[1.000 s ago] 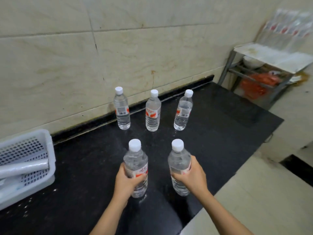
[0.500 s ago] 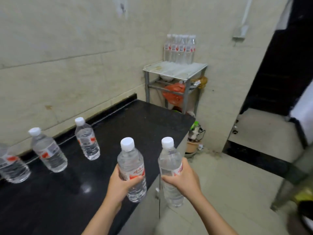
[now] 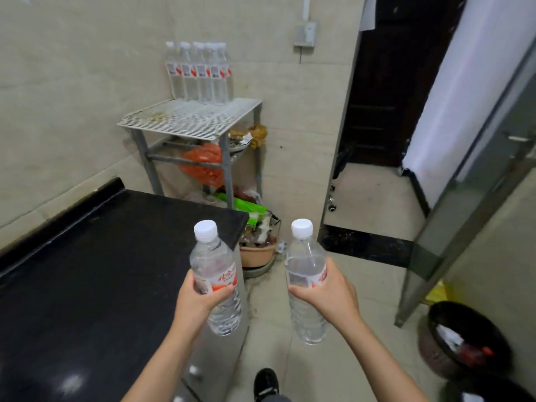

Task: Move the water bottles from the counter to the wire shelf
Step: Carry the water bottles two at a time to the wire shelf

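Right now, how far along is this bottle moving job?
Partly done. A row of water bottles already stands at the back of the wire shelf. In hand: the left hand grips one bottle and the right hand another, both upright and off the counter. Left: setting these two on the shelf. Whether more wait on the counter is out of view.

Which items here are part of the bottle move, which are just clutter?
Job:
- left hand holding left bottle
- right hand holding right bottle
- wire shelf
- shelved bottles
- black counter

Clutter:
- orange bag
- green packet
- clay pot
- dark basket
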`<move>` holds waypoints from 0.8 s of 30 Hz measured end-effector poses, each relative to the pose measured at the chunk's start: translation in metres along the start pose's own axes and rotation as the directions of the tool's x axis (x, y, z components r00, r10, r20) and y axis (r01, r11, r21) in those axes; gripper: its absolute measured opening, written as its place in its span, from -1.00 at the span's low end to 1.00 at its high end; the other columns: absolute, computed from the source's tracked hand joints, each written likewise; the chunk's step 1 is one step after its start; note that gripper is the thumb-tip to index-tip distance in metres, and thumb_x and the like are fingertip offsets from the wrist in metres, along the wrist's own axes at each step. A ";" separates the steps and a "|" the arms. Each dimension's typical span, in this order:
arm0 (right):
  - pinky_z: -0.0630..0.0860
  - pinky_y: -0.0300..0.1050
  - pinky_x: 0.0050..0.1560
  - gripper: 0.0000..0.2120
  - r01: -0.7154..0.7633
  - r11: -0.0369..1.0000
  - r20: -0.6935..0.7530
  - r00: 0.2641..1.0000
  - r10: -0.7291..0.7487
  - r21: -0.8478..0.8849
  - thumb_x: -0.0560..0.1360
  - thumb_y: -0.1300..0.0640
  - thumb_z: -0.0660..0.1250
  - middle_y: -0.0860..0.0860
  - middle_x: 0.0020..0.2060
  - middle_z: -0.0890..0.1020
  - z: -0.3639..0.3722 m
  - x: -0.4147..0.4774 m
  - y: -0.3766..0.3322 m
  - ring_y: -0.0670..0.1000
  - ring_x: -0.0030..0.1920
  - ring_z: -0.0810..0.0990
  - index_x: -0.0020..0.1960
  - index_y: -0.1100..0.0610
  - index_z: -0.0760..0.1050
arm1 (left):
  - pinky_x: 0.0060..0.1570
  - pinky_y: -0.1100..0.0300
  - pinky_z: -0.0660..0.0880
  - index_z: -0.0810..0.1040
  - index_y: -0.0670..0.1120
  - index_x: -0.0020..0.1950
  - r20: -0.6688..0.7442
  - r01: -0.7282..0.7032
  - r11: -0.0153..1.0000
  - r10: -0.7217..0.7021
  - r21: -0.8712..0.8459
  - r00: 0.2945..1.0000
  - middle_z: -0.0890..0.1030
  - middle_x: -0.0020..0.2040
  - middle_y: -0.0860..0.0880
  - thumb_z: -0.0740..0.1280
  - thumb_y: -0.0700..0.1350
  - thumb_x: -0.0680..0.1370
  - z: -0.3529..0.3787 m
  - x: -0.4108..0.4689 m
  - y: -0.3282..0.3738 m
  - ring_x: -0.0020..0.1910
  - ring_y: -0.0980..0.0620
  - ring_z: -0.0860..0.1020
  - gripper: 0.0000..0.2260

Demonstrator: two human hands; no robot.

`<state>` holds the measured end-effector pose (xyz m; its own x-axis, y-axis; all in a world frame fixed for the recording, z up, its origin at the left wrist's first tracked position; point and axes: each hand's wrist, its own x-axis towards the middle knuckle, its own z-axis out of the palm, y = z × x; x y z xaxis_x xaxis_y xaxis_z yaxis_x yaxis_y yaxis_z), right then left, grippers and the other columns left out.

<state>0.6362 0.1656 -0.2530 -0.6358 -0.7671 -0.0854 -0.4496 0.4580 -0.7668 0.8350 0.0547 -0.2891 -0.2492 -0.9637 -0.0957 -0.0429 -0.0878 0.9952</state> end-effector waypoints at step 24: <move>0.44 -0.11 -0.10 -0.53 -0.032 0.998 -0.003 0.999 0.032 -0.063 0.20 -0.10 0.48 -0.11 -0.14 0.55 -0.077 0.403 0.015 0.01 -0.09 0.54 -0.02 -0.08 0.32 | 0.01 0.05 0.52 0.49 0.01 -0.03 0.062 -0.041 0.996 0.046 -0.080 0.997 0.64 -0.02 -0.07 0.53 -0.07 -0.02 0.222 0.346 0.050 -0.04 -0.06 0.60 -0.43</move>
<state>0.3245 -0.1022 -0.2497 -0.6517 -0.7508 -0.1075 -0.4677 0.5095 -0.7223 0.5320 -0.2275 -0.2770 -0.3104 -0.9492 -0.0510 0.0453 -0.0683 0.9966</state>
